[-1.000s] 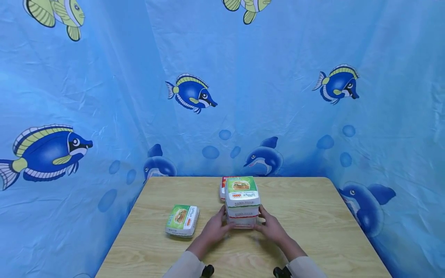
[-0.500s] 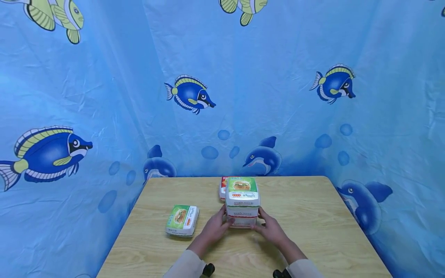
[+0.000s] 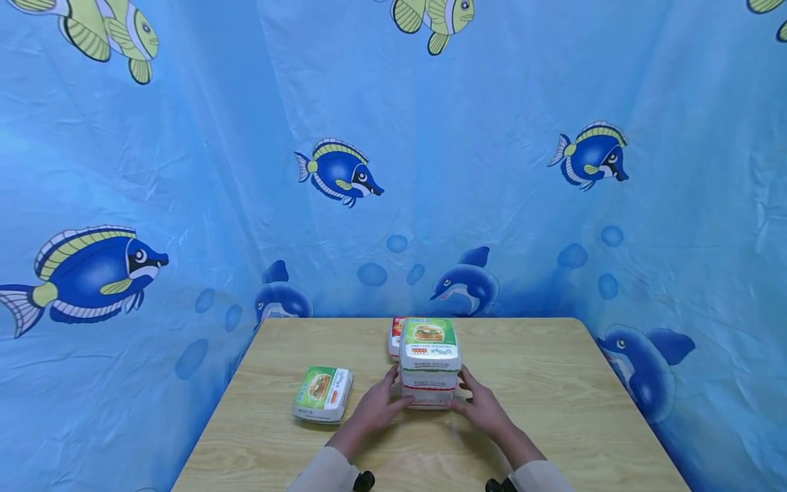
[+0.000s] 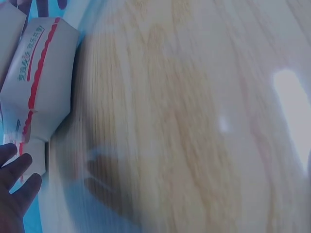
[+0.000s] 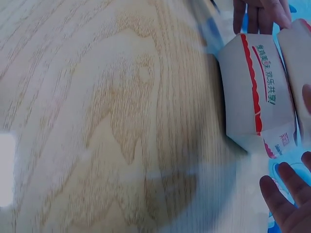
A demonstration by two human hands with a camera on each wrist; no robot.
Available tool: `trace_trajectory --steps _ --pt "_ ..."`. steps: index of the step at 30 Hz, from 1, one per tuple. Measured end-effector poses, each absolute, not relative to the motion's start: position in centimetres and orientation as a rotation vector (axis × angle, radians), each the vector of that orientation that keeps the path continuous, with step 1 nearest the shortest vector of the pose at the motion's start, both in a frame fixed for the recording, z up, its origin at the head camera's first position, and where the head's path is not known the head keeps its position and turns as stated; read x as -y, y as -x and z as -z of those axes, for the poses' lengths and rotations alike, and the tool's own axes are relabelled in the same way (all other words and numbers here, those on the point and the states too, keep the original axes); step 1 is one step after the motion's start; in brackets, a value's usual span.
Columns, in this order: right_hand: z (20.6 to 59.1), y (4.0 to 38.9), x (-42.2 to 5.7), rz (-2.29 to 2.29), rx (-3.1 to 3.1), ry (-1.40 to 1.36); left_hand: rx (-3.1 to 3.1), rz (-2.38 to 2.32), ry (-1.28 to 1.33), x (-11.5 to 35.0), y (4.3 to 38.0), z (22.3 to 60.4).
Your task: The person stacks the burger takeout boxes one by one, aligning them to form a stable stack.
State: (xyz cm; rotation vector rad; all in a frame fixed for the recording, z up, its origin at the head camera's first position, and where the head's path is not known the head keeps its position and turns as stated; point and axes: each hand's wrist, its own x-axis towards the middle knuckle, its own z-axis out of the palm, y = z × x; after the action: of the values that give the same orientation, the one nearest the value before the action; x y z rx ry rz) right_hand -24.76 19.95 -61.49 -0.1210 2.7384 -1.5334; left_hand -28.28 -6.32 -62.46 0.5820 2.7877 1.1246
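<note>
A stack of burger boxes [image 3: 428, 374] stands upright near the middle of the wooden table. Its top box [image 3: 428, 339] has a green-and-white lid with a burger picture. My left hand [image 3: 376, 404] flanks the stack's left side, thumb at the front corner. On the other side, my right hand [image 3: 481, 403] mirrors it, thumb near the lower front corner. In the right wrist view, the right fingers [image 5: 279, 189] are extended and spread beside the bottom box [image 5: 257, 87]. The left fingers [image 4: 17, 170] look loosely straight in the left wrist view.
A single green-lidded burger box [image 3: 322, 394] lies to the left on the table [image 3: 541, 383]. Behind the stack, a red-lidded box [image 3: 395, 338] is partly hidden. A blue curtain [image 3: 492, 137] printed with fish surrounds the table.
Both hands stay beside the stack, with their fingers shifted only slightly. The boxes keep their places; the head view has tilted a little.
</note>
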Motion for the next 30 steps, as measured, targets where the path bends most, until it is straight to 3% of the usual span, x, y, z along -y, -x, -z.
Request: trace_trajectory --steps 13,21,30 --pt "57.3 25.1 -21.0 1.61 -2.823 0.14 -2.796 -1.019 -0.532 9.5 29.8 62.1" --pt "54.2 25.5 -21.5 1.626 -2.951 0.309 -2.849 -0.982 -0.572 10.2 33.6 60.7" --pt "53.6 25.7 -20.3 1.572 -3.026 0.384 -2.861 -0.894 -0.56 11.0 38.1 59.6"
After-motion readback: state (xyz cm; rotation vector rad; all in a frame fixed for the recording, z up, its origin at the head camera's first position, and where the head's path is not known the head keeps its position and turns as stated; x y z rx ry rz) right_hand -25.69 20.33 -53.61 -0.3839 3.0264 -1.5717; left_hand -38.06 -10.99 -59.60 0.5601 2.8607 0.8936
